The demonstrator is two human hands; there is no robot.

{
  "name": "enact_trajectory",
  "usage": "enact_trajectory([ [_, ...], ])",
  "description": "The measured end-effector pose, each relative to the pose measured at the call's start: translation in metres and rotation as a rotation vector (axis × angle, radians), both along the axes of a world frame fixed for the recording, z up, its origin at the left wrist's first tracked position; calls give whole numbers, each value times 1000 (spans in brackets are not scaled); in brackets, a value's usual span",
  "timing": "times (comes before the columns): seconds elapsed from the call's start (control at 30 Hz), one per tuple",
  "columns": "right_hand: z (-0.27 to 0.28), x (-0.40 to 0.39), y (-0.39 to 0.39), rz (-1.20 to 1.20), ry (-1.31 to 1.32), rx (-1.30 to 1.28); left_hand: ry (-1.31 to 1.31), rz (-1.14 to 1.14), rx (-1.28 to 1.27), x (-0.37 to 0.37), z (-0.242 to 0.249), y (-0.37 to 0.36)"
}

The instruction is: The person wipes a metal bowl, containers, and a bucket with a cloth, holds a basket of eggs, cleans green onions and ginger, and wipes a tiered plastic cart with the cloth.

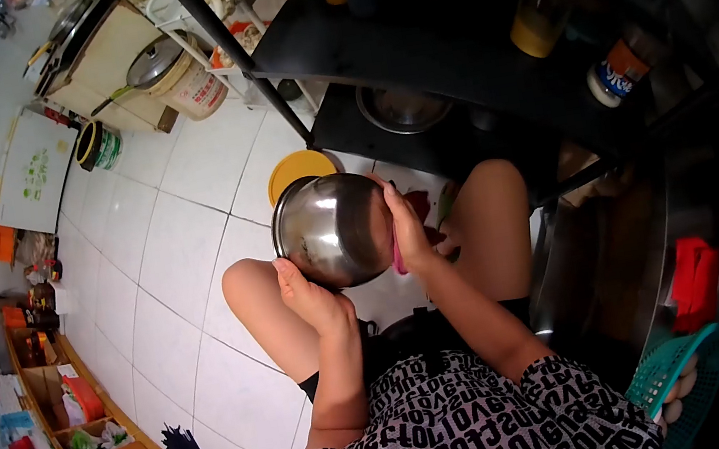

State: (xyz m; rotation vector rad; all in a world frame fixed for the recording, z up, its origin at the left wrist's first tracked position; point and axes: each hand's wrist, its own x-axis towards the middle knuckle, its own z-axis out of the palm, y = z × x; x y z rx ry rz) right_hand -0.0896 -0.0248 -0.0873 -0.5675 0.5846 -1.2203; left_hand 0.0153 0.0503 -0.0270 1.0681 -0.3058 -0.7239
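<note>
We hold one steel bowl between our two hands, above the tiled floor and between our bent knees. It is round, silvery and polished, with bright glare and dark reflections on its curved wall; it is tipped so that the rim sits toward the left. Our left hand grasps its near left side, thumb on the metal, and our right hand grasps the right side, fingers laid along the wall. The bowl's inside is hidden from us, and so are some of our fingertips. Just beyond it lies one yellow disc, partly covered by the bowl. Something pink shows beside our right hand, too covered to make out. On the far black rack we count one metal basin, dim in shadow. In the teal basket at near right, pale rounded things are cut off by its edge, so we cannot count them.
</note>
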Motion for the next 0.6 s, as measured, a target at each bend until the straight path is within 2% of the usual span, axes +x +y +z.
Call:
enact_trajectory([
  [0.07, -6, 14, 14, -64, 0, 75, -66, 50, 28, -1, -13, -4],
  [0.13, -11, 28, 26, -231, 24, 278, -146, 131, 80, -11, -21, -10],
  [0.17, -11, 31, 31, -143, -31, 498, -349, 108, 81, -12, -35, -11],
  [0.23, -42, 39, 36, 68, -85, 385, -585, -22, 268, -14, -44, -15],
  [0.27, -46, 47, 42, -46, 20, 260, -745, -64, 301, -19, -44, -17],
  [0.3, -33, 41, 42, 26, 44, 232, -873, -23, 219, -29, -31, -23],
  [0.4, -1, 19, 40, 136, 164, 150, -1041, -181, 295, -25, -44, -21],
  [0.43, 2, 15, 41, 78, 296, 101, -1039, -181, 297, -24, -45, -22],
  [0.47, 2, 12, 42, 21, 427, 50, -1176, -241, 279, -22, -47, -22],
  [0.5, -1, 7, 40, 26, 429, 51, -1312, -301, 260, -21, -48, -23],
  [0.53, -6, 3, 37, -28, 659, -4, -1445, -267, 182, -21, -47, -25],
  [0.57, -12, -1, 33, -82, 890, -64, -1441, -260, 187, -19, -49, -23],
  [0.6, -15, -5, 27, -85, 867, -73, -1465, -352, 189, -18, -52, -23],
])
